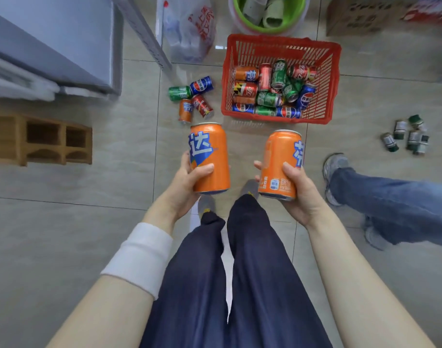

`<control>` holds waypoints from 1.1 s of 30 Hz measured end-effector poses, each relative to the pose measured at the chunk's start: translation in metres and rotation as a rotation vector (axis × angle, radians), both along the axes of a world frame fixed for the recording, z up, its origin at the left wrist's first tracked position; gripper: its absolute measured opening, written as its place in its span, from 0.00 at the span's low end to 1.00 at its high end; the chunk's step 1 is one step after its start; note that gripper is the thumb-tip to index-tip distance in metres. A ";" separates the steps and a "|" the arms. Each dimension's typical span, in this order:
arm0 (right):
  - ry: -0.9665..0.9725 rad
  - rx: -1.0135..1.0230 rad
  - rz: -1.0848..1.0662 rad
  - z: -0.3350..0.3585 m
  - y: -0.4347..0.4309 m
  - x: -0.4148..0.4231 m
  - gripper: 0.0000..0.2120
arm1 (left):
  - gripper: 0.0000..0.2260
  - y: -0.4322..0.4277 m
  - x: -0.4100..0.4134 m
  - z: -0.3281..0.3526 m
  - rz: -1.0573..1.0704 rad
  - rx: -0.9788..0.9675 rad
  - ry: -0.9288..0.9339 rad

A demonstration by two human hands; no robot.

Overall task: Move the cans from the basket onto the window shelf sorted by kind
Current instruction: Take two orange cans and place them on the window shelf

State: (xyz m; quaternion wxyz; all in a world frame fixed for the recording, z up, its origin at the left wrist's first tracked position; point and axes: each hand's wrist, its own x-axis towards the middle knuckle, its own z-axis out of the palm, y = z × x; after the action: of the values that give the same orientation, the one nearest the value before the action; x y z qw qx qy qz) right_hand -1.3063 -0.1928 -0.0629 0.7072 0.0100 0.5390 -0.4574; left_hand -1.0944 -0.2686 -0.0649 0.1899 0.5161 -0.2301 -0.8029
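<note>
left hand: thumb and fingers clamped round an orange can; the can is upright, in the air in front of my legs.
right hand: clamped the same way round a second orange can, upright with a slight lean; level with the left one, cans not touching.
basket: red plastic, on the floor ahead of my right hand, well beyond it.
basket cans: lying on their sides, heaped toward the near wall; orange, red, green and blue mixed.
loose cans: four on the floor just ahead of my left hand, left of the basket; green, blue, red, orange, bunched together.
wooden rack: on the floor, far out to the left of my left hand.
small bottles: cluster on the floor, well right of my right hand.
jeans leg: another person's, right of my right hand.
wristband: white, on my left forearm.
</note>
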 end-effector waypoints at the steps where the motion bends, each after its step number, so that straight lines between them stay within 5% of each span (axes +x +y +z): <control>1: 0.008 -0.020 0.011 0.007 0.002 0.013 0.55 | 0.41 0.004 0.010 0.007 -0.006 -0.013 0.003; 7: 0.134 -0.016 0.020 0.039 0.022 0.084 0.53 | 0.50 0.027 0.065 0.038 -0.026 -0.059 -0.106; 12: 0.137 -0.096 0.072 0.064 0.042 0.104 0.31 | 0.54 0.050 0.084 0.063 0.004 -0.090 -0.137; 14: 0.192 -0.134 0.109 0.073 0.044 0.106 0.41 | 0.55 0.058 0.085 0.072 0.000 -0.126 -0.157; 16: 0.255 -0.154 0.150 0.081 0.045 0.109 0.47 | 0.52 0.065 0.085 0.080 0.014 -0.157 -0.177; 22: 0.362 -0.178 0.174 0.088 0.058 0.110 0.24 | 0.40 0.089 0.084 0.093 -0.013 -0.219 -0.248; 33: 0.436 -0.234 0.171 0.108 0.068 0.102 0.32 | 0.26 0.096 0.067 0.117 -0.007 -0.317 -0.273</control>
State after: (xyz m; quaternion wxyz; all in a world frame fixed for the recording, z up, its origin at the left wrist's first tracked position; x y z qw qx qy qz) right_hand -1.2047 -0.1253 0.0455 0.6067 -0.2161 0.6211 -0.4466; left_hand -1.0279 -0.1730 0.0523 0.2327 0.5830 -0.3789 -0.6800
